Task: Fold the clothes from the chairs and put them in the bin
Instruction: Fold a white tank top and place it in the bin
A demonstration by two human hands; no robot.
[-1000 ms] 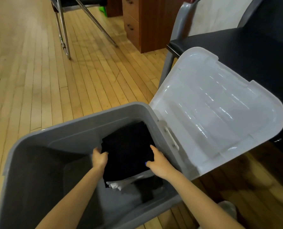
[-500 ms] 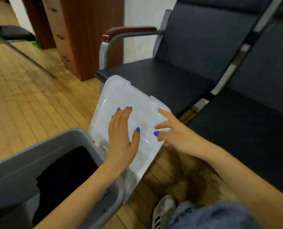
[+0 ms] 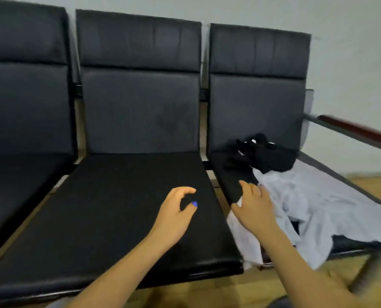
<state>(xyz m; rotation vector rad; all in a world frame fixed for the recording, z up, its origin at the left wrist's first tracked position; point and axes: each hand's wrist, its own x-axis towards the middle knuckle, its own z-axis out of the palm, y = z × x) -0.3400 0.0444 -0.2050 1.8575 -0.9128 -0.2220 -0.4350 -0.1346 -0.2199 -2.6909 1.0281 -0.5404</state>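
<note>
A row of black padded chairs fills the view. On the right chair's seat [image 3: 228,174] lies a crumpled white garment [image 3: 305,196], and a black garment [image 3: 267,155] is bunched behind it. My right hand [image 3: 255,206] reaches over the left edge of the white garment with fingers spread; I cannot tell whether it touches. My left hand [image 3: 176,213] hovers over the middle chair's seat [image 3: 118,207], fingers loosely curled, holding nothing. The bin is out of view.
The left chair [image 3: 18,107] and the middle chair carry no clothes. A metal armrest with a red-brown top [image 3: 358,132] juts out at the right end of the row. Wooden floor [image 3: 218,290] shows below the seats.
The view swung from the grey bin and its clear lid up to the chairs. Both hands left the lid and now reach toward the seats, the right one at the white garment.
</note>
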